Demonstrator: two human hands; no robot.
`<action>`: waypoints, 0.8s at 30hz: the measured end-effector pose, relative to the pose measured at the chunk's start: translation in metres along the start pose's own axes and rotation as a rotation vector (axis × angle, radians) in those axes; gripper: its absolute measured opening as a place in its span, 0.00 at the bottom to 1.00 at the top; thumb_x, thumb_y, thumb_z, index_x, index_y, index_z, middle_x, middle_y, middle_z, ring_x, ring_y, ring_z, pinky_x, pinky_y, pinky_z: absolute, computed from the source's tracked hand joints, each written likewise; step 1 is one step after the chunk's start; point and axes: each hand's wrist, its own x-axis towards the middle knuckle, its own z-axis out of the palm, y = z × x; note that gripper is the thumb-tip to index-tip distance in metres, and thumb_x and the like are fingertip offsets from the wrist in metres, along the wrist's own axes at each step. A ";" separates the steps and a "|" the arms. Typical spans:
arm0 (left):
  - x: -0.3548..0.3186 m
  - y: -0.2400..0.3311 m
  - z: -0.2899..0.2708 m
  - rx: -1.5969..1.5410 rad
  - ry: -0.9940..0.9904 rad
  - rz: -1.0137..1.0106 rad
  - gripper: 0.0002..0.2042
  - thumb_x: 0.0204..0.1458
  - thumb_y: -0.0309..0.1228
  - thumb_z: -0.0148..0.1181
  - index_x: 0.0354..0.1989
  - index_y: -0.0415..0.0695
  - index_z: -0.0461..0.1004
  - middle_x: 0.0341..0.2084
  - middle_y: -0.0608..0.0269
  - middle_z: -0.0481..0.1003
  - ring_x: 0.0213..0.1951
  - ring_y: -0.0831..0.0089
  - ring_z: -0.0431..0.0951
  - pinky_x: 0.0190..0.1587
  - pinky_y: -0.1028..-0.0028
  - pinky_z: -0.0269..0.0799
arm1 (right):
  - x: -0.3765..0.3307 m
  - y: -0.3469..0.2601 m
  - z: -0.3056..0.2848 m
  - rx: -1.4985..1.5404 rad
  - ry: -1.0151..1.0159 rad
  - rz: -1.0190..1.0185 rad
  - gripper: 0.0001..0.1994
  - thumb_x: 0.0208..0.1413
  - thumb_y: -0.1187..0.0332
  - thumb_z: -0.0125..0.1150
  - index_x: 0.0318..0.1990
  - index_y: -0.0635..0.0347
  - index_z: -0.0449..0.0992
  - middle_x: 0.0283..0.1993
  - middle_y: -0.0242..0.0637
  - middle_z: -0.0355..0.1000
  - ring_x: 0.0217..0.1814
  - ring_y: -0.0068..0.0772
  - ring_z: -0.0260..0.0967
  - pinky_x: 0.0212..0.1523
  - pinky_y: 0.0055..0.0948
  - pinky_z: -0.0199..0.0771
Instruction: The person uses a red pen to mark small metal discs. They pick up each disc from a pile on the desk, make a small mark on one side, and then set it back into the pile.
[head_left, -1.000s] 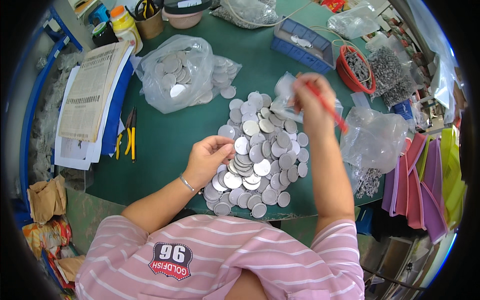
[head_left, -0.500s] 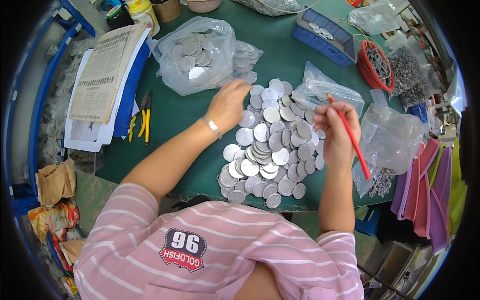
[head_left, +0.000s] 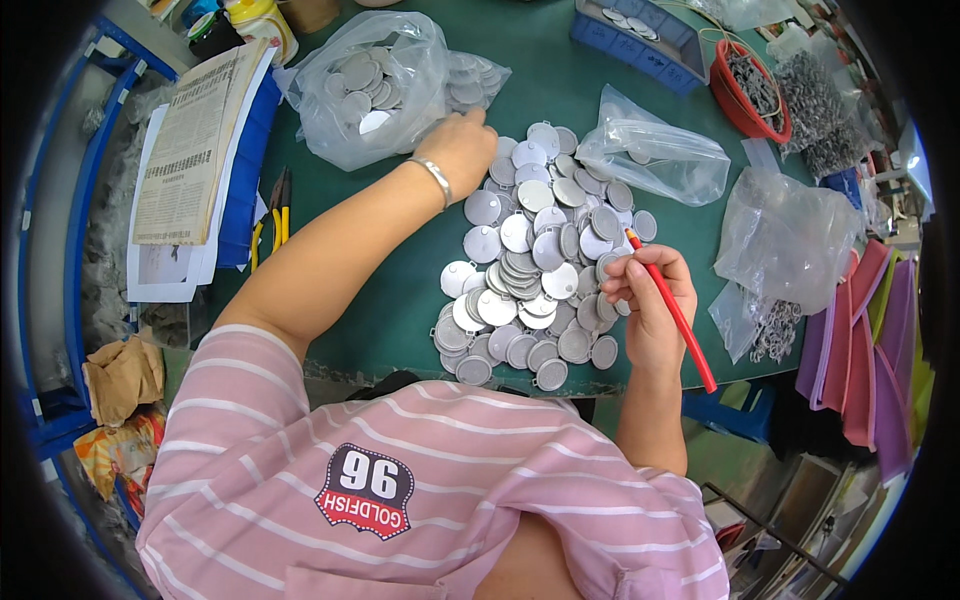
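Red, slim, straight pencil (head_left: 684, 331), tan-tipped, pinched between thumb and fingers of the right hand (head_left: 650, 318), beside the heaped grey discs (head_left: 548, 250); long axis slanting, tip up-left, far end down-right. Left hand (head_left: 463, 152) near a clear bag (head_left: 335, 130), fingertips hidden, grip impossible to tell.

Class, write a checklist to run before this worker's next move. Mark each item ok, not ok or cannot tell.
1. Red stick held in the right hand: ok.
2. Discs laid out singly: not ok, many overlap in a heap.
3. Heap resting on the table: ok.
4. Left hand holding anything: cannot tell, its grip is hidden.
5. Blue bin standing upright: ok.
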 end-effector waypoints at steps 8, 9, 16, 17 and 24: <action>-0.061 0.020 -0.033 -0.801 0.173 -0.204 0.07 0.41 0.27 0.62 0.28 0.38 0.73 0.20 0.61 0.73 0.25 0.74 0.72 0.28 0.76 0.68 | -0.007 0.016 0.023 -0.064 -0.131 0.054 0.06 0.52 0.77 0.51 0.38 0.63 0.66 0.35 0.39 0.72 0.34 0.22 0.69 0.32 0.18 0.69; -0.069 0.031 -0.035 -1.067 0.117 -0.310 0.07 0.43 0.27 0.62 0.29 0.39 0.73 0.20 0.65 0.73 0.23 0.80 0.71 0.25 0.80 0.67 | -0.007 0.021 0.029 -0.082 -0.139 0.006 0.06 0.52 0.77 0.51 0.38 0.63 0.66 0.36 0.38 0.72 0.34 0.21 0.69 0.32 0.18 0.69; -0.096 0.066 -0.042 -1.535 -0.184 -0.440 0.08 0.47 0.27 0.59 0.35 0.38 0.73 0.20 0.67 0.72 0.15 0.86 0.68 0.15 0.88 0.61 | -0.007 0.030 0.044 -0.051 -0.243 0.159 0.08 0.49 0.76 0.57 0.36 0.62 0.68 0.30 0.31 0.70 0.28 0.17 0.69 0.24 0.14 0.66; -0.097 0.066 -0.041 -1.521 -0.187 -0.454 0.09 0.47 0.26 0.59 0.36 0.38 0.73 0.20 0.68 0.72 0.16 0.86 0.68 0.15 0.88 0.60 | -0.008 0.030 0.044 -0.041 -0.234 0.168 0.08 0.49 0.76 0.58 0.36 0.62 0.68 0.30 0.31 0.70 0.28 0.17 0.69 0.24 0.14 0.66; -0.103 0.067 -0.022 -1.715 -0.189 -0.579 0.15 0.46 0.24 0.59 0.42 0.34 0.67 0.24 0.65 0.72 0.20 0.84 0.69 0.21 0.85 0.66 | -0.016 0.039 0.040 -0.038 -0.176 0.163 0.07 0.51 0.76 0.54 0.38 0.63 0.67 0.31 0.33 0.70 0.30 0.19 0.69 0.27 0.16 0.68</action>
